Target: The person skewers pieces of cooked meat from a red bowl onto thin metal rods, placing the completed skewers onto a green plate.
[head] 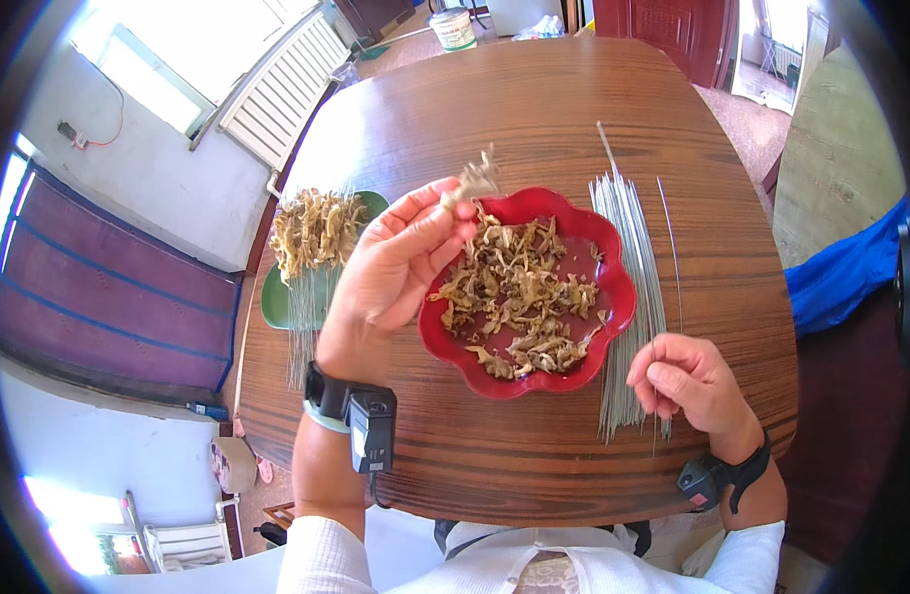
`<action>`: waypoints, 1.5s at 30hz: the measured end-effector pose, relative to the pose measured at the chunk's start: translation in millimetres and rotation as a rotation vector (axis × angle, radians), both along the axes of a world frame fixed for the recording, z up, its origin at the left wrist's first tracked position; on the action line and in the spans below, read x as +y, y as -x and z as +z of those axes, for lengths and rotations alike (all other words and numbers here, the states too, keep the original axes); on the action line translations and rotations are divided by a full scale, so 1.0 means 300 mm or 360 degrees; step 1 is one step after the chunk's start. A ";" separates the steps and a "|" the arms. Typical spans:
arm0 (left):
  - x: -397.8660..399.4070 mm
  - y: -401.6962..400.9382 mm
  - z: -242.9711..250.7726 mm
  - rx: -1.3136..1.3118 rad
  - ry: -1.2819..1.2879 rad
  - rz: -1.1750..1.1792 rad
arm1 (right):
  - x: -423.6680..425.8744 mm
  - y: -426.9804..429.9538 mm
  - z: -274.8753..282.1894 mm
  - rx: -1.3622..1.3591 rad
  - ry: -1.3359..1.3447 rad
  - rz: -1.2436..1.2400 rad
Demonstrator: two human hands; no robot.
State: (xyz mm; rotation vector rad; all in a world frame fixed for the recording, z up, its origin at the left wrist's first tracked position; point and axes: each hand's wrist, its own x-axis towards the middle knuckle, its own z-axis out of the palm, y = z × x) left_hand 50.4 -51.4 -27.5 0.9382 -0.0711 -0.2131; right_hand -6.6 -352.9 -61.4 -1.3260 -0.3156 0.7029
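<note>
My left hand is raised over the left rim of a red scalloped plastic dish. Its fingertips pinch a shrivelled brown mushroom piece, slightly blurred. Many similar torn mushroom pieces lie loose in the dish. At the right, my right hand pinches a thin metal wire skewer between thumb and forefinger. Beside and partly under this hand lies a bundle of straight metal skewers. One single skewer lies apart, to the bundle's right; its near end meets the hand's outline.
On the wooden table, a green tray at the left bears skewers threaded with mushroom pieces. Their bare wire ends overhang the tray's near edge. A blue cloth hangs past the right edge. A white bucket stands beyond the far edge.
</note>
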 end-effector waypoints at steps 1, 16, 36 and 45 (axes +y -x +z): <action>-0.007 -0.014 -0.025 0.0005 0.0081 0.0106 | 0.004 0.002 -0.001 -0.0013 0.0004 0.0008; -0.144 -0.015 -0.024 -0.0131 0.0063 0.0216 | 0.014 0.015 0.016 -0.0031 0.0215 0.0557; -0.178 -0.001 -0.014 -0.0214 0.0060 0.0349 | 0.015 0.017 0.009 -0.0106 0.0177 0.0459; -0.183 0.009 -0.020 -0.0138 0.0021 0.0214 | 0.015 0.013 0.011 -0.0177 0.0162 0.0431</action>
